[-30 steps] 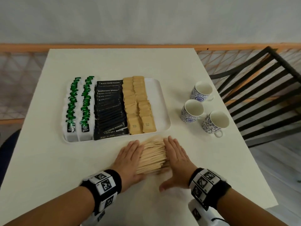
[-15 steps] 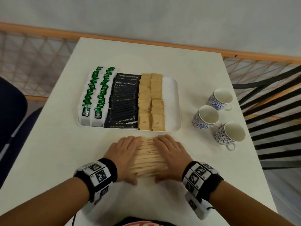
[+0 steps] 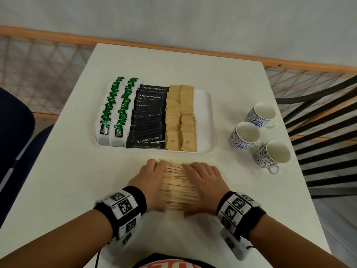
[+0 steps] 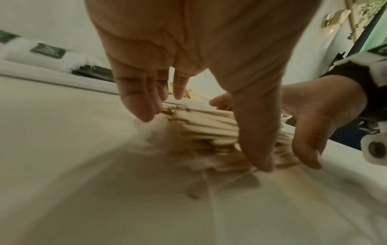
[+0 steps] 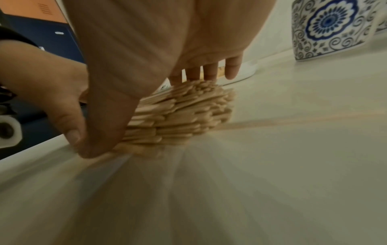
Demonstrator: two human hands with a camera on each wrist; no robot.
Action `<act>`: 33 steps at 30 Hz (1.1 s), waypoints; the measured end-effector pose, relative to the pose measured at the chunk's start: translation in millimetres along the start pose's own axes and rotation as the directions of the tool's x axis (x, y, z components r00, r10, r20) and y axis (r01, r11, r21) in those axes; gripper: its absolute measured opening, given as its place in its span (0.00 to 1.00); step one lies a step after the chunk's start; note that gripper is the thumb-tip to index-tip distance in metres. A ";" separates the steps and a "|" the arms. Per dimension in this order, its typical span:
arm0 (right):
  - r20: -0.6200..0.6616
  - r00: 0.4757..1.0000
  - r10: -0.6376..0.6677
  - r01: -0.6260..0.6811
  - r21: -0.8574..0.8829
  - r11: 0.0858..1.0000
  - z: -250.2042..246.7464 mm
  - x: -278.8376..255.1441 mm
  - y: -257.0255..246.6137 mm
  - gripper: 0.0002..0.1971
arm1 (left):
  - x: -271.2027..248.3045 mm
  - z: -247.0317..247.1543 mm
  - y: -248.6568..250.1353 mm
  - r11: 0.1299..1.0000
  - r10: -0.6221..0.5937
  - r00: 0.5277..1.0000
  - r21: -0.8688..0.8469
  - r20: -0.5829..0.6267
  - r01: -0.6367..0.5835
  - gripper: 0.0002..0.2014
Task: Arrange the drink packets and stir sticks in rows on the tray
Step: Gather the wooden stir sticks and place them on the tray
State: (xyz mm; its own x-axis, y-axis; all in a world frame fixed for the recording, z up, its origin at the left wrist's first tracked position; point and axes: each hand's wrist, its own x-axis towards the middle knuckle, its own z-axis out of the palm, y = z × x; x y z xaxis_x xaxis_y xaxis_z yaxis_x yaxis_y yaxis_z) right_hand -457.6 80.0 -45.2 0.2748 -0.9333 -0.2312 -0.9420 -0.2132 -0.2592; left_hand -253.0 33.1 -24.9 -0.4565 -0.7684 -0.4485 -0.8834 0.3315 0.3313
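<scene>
A thick pile of wooden stir sticks (image 3: 178,187) lies on the white table just in front of the tray (image 3: 203,117). My left hand (image 3: 147,179) presses its left ends and my right hand (image 3: 207,182) its right ends, with straight fingers and the thumbs at the near side. The wrist views show the same pile (image 4: 207,126) (image 5: 184,112) squeezed between both palms. On the tray lie two rows of green tea packets (image 3: 116,109), a row of black coffee packets (image 3: 148,120) and two rows of brown sugar packets (image 3: 180,117). The tray's right strip is bare.
Three blue-patterned cups (image 3: 245,135) (image 3: 260,113) (image 3: 272,154) stand to the right of the tray. A black slatted chair (image 3: 320,136) is beyond the table's right edge and a dark blue seat (image 3: 15,136) beyond the left edge.
Both hands have closed in on the pile from the sides. The slanted, spread sticks are now squared up and packed tighter. The head view has shifted.
</scene>
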 end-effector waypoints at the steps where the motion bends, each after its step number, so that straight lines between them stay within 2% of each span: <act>1: -0.015 1.000 0.010 -0.010 0.010 1.000 0.2 -0.5 1.3 0.66 | 0.0 -2.8 -0.4 0.999 0.012 1.000 0.042 -0.024 -0.011 0.59; 3: 0.003 1.000 0.020 -0.020 0.044 0.999 -0.5 0.2 2.7 0.66 | 3.5 -5.6 -1.8 0.993 0.058 0.998 0.107 -0.033 -0.054 0.62; 5: 0.044 0.999 0.011 -0.014 0.064 0.998 -3.9 2.1 1.3 0.65 | 8.9 -6.7 -1.0 0.982 0.118 0.993 0.150 0.008 -0.118 0.65; 9: 0.100 0.995 0.004 -0.009 0.053 0.999 -10.9 2.7 -2.5 0.57 | 13.9 -6.0 0.9 0.967 0.187 0.982 0.172 0.034 -0.190 0.58; 14: 0.164 0.986 0.022 -0.031 0.052 0.998 -14.2 3.9 -2.6 0.51 | 10.1 -6.7 4.6 0.974 0.153 0.986 0.161 0.062 -0.161 0.43; 20: 0.215 0.976 0.005 -0.028 0.100 0.995 -20.8 9.8 -3.0 0.34 | 11.2 -8.0 3.6 0.988 0.135 0.988 0.058 0.077 -0.140 0.30; 25: 0.217 0.976 0.012 -0.038 0.112 0.993 -24.4 13.3 -4.7 0.27 | 16.8 -11.5 4.8 0.984 0.160 0.984 0.065 0.082 -0.165 0.25; 33: 0.234 0.972 0.017 -0.039 0.092 0.995 -23.5 18.1 -7.7 0.28 | 30.0 -14.0 11.1 0.977 0.137 0.978 0.138 0.160 -0.159 0.24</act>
State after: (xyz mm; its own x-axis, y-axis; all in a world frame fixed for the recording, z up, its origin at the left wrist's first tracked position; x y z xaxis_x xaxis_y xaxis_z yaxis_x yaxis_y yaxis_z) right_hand -450.0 58.0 -25.3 0.2967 -0.8430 -0.4486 -0.9302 -0.1488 -0.3355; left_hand -275.0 6.1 -23.1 -0.5840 -0.6181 -0.5263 -0.8054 0.5221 0.2805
